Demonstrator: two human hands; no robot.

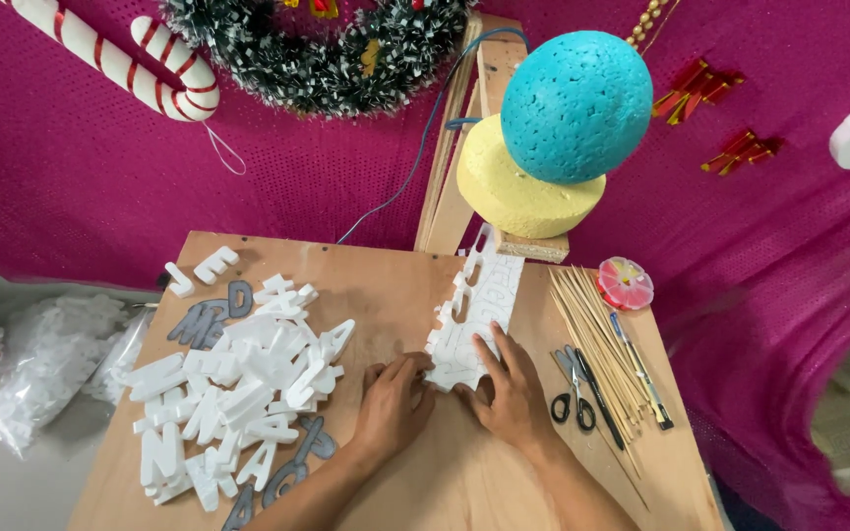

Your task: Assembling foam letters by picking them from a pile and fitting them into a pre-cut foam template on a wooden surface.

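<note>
- My right hand [512, 391] lies flat with fingers spread on the near end of the white foam strip [474, 320], pressing it to the board rather than closing round it.
- My left hand [393, 401] sits just beside it, fingers curled, the fingertips [423, 369] touching the strip's near left corner; I cannot tell whether they pinch the foam or only rest against it.
- The strip is long, has cut-out notches along its left edge, and runs away from my hands across the middle of the wooden board [386, 285] toward its far edge.
- Left of the strip, a heap of white foam letters [248, 383] covers the board, with a few grey letters [211, 315] mixed in.
- Right of the strip lie black-handled scissors [573, 393], a bundle of wooden skewers [602, 344], and a dark pen [641, 372].
- Beyond the skewers, near the strip's far end, sits a small round pink-and-white container [625, 283].
- Past the strip's far end, a blue foam ball [576, 103] rests on a yellow foam disc [514, 192].
</note>
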